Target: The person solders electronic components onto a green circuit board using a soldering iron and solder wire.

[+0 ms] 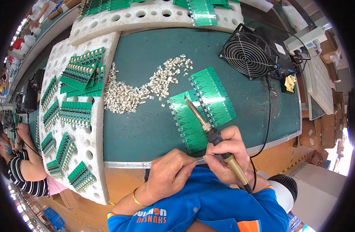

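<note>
My right hand [231, 154] is closed round the soldering iron [235, 170], a tool with a dark grip and a gold-coloured handle. Its metal tip points up and left, over the nearer green circuit board panel [185, 123]; contact with the board cannot be made out. A second green panel [214, 96] lies against it on the right. My left hand [169, 172] is pinched just below the panels, near the table's front edge. Between the fingertips of both hands runs a short thin silvery strand of solder wire [200, 158]. Small white connectors [125, 96] lie heaped left of the panels.
A black fan [247, 54] stands at the back right, its cable and the iron's cord [269, 116] running nearby. White foam boards [96, 154] at left and back carry several finished-looking green boards [76, 114]. Another person [28, 166] works at far left.
</note>
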Tool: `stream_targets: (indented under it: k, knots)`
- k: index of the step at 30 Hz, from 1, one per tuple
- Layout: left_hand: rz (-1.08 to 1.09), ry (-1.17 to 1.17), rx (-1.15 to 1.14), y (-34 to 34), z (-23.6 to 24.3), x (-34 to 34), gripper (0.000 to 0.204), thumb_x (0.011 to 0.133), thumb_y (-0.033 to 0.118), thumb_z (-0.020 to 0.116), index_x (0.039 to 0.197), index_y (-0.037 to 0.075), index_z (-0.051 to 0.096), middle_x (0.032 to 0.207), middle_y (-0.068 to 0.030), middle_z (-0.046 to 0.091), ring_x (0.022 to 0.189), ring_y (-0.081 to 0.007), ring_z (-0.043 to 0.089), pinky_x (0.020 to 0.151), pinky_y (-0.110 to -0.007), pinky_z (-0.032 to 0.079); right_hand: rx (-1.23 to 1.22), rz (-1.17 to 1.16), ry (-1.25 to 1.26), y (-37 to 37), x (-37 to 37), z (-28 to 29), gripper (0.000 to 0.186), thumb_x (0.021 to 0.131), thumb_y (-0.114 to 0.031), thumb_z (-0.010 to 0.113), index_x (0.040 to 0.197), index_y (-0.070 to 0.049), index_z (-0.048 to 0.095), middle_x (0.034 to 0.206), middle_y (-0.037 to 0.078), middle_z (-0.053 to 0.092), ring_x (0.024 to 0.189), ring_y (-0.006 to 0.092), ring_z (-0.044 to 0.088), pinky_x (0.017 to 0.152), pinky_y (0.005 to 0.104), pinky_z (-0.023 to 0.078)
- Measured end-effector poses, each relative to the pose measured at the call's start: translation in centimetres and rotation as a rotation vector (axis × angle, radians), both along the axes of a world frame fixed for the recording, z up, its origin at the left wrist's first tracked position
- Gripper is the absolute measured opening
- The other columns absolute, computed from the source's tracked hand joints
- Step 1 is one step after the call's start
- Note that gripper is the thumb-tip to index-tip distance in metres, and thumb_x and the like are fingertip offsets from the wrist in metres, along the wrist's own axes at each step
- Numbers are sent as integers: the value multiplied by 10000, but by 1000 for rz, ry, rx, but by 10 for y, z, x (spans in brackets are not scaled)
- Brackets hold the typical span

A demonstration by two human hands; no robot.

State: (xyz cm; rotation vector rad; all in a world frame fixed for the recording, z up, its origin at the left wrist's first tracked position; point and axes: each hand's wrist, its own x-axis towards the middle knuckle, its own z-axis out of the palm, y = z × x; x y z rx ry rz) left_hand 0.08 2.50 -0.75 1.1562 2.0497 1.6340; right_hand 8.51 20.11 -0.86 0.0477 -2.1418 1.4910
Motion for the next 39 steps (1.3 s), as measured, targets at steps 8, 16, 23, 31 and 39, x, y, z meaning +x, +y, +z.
stream_targets:
  k: [8, 16, 23, 31, 39]
  knots:
    - [88, 37, -48, -11, 0, 0, 111, 765, -29, 765, 803, 10, 668, 711, -100, 641, 581, -195, 604, 518, -301, 463, 32, 7, -34, 4, -4, 3, 397, 743, 55, 772, 1079, -62, 594, 941, 108, 558, 790, 195, 543, 650, 300, 463]
    - [433, -218, -93, -17, -5, -4, 87, 812, -32, 723, 788, 8, 649, 678, -8, 551, 575, -69, 461, 517, -232, 344, 104, -2, -67, 19, 12, 2, 439, 1016, -456, 497, 1114, -36, 584, 870, 111, 601, 763, 187, 538, 683, 333, 448]
    - [445, -143, -179, -11, -9, -7, 92, 808, -30, 721, 782, 16, 645, 695, -9, 553, 580, -67, 457, 511, -228, 341, -29, 1, -59, 18, 9, 0, 413, 1011, -421, 522, 1116, -28, 592, 853, 129, 614, 769, 212, 594, 683, 337, 476]
    - [429, -90, -150, -6, -15, -10, 91, 799, -48, 717, 771, 17, 660, 697, -22, 541, 530, -52, 441, 468, -219, 352, 67, 7, 88, 28, 2, -12, 195, 834, -158, 757, 930, -18, 660, 751, 80, 608, 646, 206, 551, 551, 325, 409]
    - [431, -129, -205, -4, -10, -8, 104, 806, -37, 714, 775, 18, 632, 708, -5, 520, 588, -70, 429, 516, -228, 326, 131, -91, 72, 21, -3, -11, 198, 836, -201, 758, 888, -35, 664, 683, 73, 603, 545, 222, 523, 542, 340, 413]
